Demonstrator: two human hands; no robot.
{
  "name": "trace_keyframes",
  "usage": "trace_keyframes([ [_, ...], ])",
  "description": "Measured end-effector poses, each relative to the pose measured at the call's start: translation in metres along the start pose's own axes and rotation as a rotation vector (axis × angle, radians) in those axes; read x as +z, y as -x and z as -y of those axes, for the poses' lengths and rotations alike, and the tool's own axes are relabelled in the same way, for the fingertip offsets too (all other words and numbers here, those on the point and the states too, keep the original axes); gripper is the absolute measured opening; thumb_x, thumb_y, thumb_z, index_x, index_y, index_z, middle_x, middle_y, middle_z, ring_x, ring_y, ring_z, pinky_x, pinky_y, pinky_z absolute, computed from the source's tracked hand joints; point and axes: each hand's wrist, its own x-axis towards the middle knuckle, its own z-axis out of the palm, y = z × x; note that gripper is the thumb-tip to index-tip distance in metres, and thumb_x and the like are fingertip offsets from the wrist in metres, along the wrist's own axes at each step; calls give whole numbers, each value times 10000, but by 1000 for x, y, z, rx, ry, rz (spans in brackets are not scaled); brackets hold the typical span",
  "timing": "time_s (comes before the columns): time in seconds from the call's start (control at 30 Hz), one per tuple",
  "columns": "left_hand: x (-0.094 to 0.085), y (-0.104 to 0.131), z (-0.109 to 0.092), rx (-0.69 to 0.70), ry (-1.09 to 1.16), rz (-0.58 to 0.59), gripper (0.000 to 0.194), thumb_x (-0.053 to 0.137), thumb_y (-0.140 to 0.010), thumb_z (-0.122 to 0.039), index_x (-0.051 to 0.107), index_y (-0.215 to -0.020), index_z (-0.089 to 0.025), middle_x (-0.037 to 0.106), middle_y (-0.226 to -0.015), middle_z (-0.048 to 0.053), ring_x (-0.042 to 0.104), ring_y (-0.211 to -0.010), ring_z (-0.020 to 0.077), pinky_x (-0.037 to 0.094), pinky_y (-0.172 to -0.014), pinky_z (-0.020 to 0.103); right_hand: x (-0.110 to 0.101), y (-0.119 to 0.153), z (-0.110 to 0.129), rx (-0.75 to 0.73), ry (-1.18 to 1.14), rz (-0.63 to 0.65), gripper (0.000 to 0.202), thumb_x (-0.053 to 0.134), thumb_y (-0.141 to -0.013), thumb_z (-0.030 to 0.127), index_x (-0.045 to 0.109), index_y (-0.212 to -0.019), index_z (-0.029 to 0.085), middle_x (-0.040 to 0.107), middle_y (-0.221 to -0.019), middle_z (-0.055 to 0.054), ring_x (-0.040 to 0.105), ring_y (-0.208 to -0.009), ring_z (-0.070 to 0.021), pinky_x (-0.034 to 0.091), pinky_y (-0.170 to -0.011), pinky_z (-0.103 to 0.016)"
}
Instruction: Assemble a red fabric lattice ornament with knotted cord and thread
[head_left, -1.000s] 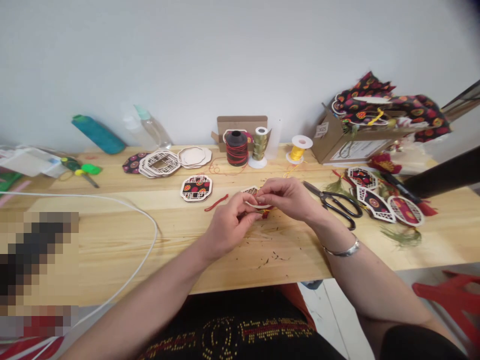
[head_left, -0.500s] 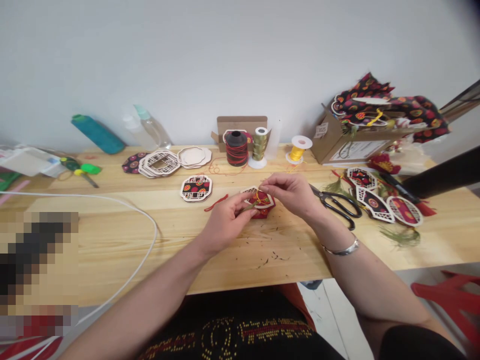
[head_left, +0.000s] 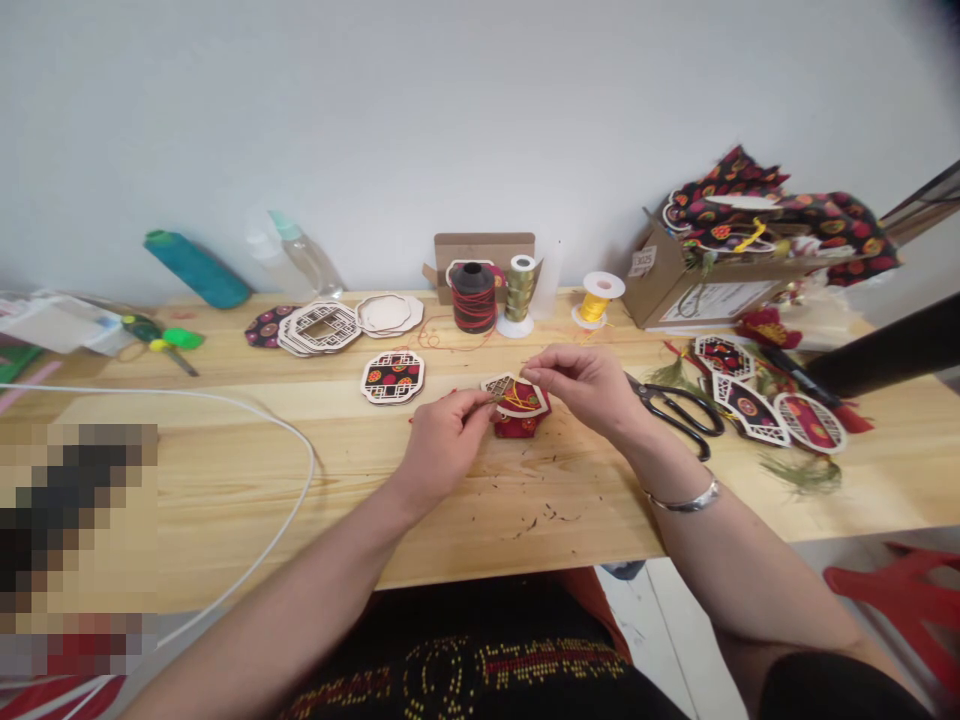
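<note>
A fan-shaped ornament (head_left: 516, 396) with a pale lattice frame and patterned red fabric lies on the table between my hands, over a piece of dark red fabric (head_left: 517, 427). Loops of yellow cord (head_left: 529, 402) cross its face. My left hand (head_left: 450, 440) is closed in a pinch at the ornament's left edge, on a thin olive-green cord. Just above the right edge, my right hand (head_left: 581, 385) pinches finger and thumb together on what looks like the yellow cord's end; the fingers partly hide it. An octagonal framed ornament (head_left: 392, 377) lies to the left.
Black-handled scissors (head_left: 682, 410) lie beside my right wrist. Finished-looking ornaments (head_left: 750, 410) with tassels are further right, below a cardboard box (head_left: 705, 285) of fabric. Spools of red cord (head_left: 474, 300), olive ribbon (head_left: 520, 295) and yellow cord (head_left: 598, 300) stand behind. A white cable (head_left: 311, 450) curves at left.
My left hand has drawn back slightly to the left, uncovering more of the fan-shaped ornament, which now lies flatter in view. My right hand has barely moved.
</note>
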Motion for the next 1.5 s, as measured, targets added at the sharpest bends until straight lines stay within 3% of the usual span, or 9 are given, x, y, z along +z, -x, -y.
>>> trace_keyframes([
  [0.23,-4,-4,-6,-100,76,-62,166,608,-827,-266,748,-800,-181,764,-783,30,662,-700,158,514,-691,271,-1,6,11,86,6,123,204,684,-768,337,715,-755,136,595,-586,15,454,-521,-66,358,-493,-219],
  [0.33,-6,-6,-10,-208,191,-29,188,615,-816,-284,732,-731,-164,682,-593,7,486,-462,92,404,-478,223,-5,5,15,155,25,211,191,696,-752,319,698,-718,132,573,-549,29,437,-493,-56,336,-469,-209],
  [0.43,-7,-6,-9,-285,343,13,219,630,-805,-327,717,-703,-154,584,-492,-14,340,-390,61,273,-395,208,-10,1,13,209,85,249,171,699,-732,300,697,-699,133,582,-542,27,432,-476,-51,315,-444,-201],
  [0.63,-6,-5,-8,-244,382,60,230,653,-791,-355,718,-686,-161,584,-509,-3,338,-412,67,240,-398,216,-12,-5,3,315,56,91,210,723,-690,329,676,-674,125,562,-485,23,439,-439,-58,297,-413,-201],
  [0.8,-8,-3,-15,-156,225,53,221,636,-804,-303,719,-641,-178,594,-508,-14,379,-439,77,312,-439,223,-9,-5,3,264,-77,5,262,732,-664,390,663,-709,141,580,-513,27,439,-444,-54,311,-421,-202],
  [0.93,-7,-3,-16,-197,268,52,230,633,-811,-329,717,-660,-178,518,-439,-35,316,-408,70,272,-412,223,-9,-5,5,255,-56,-19,233,706,-689,370,665,-710,142,568,-512,31,422,-444,-51,298,-426,-204],
  [1.1,-6,-5,-10,-236,395,7,219,670,-764,-361,722,-708,-156,675,-623,19,357,-429,62,276,-407,219,-12,-2,7,272,78,188,191,692,-732,317,678,-681,133,561,-517,28,429,-469,-56,306,-445,-205],
  [1.27,-6,-5,-9,-209,308,-12,211,635,-791,-325,718,-679,-166,661,-582,5,405,-439,75,321,-428,220,-14,3,9,244,39,496,186,703,-768,315,718,-759,130,582,-545,31,451,-467,-46,354,-440,-182],
  [1.5,-6,-4,-13,-160,203,-20,184,616,-796,-273,720,-677,-176,686,-619,4,504,-514,102,408,-526,239,-15,6,12,221,-153,515,202,740,-763,327,721,-792,128,598,-528,39,468,-428,-38,384,-409,-164],
])
